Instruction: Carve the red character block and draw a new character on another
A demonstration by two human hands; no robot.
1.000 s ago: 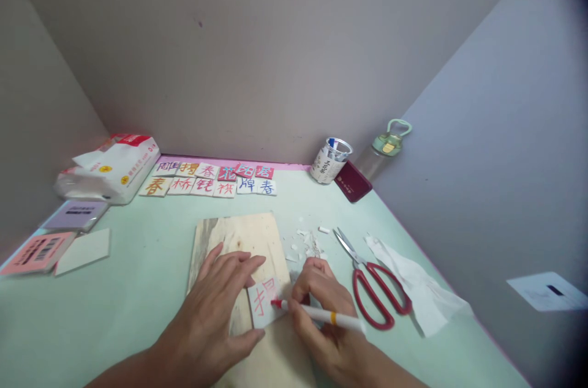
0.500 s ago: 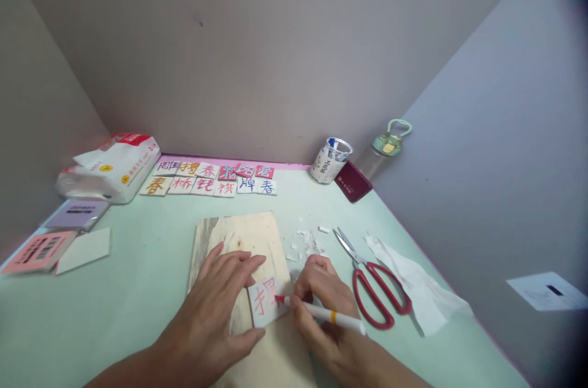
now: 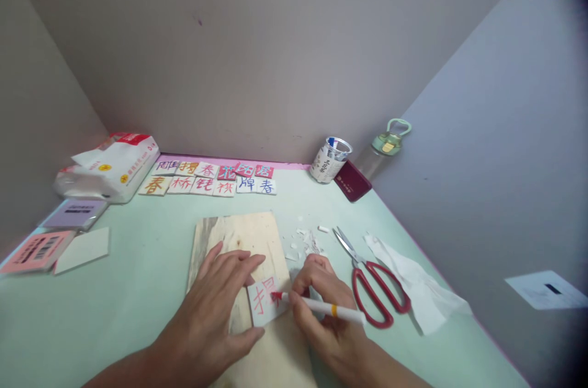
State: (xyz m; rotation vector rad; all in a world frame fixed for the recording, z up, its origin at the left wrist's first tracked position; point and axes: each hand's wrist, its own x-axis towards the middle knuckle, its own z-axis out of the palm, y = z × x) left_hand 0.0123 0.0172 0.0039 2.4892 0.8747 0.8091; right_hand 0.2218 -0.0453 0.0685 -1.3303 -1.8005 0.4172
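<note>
A small white square card (image 3: 261, 313) with a red Chinese character lies tilted on a pale wooden board (image 3: 243, 229). Around its left side my left hand (image 3: 215, 308) rests with fingers stretched and spread, the thumb by the lower edge and the fingertips near the upper left corner. My right hand (image 3: 324, 308) grips a marker pen (image 3: 349, 313) with a white barrel, a yellow band and a red tip. That tip meets the right part of the character.
Red-handled scissors (image 3: 374, 290) and a crumpled tissue (image 3: 425, 296) lie at right, near white scraps (image 3: 307, 242). Lettered cards (image 3: 206, 185) line the back. A tissue pack (image 3: 124, 167), packets (image 3: 76, 215), a can (image 3: 327, 164), a dark red booklet (image 3: 353, 183) and a bottle (image 3: 379, 155) surround the area.
The marker tip has shifted slightly left and up on the character, with a little more red around it. My left hand and the card stay nearly where they were.
</note>
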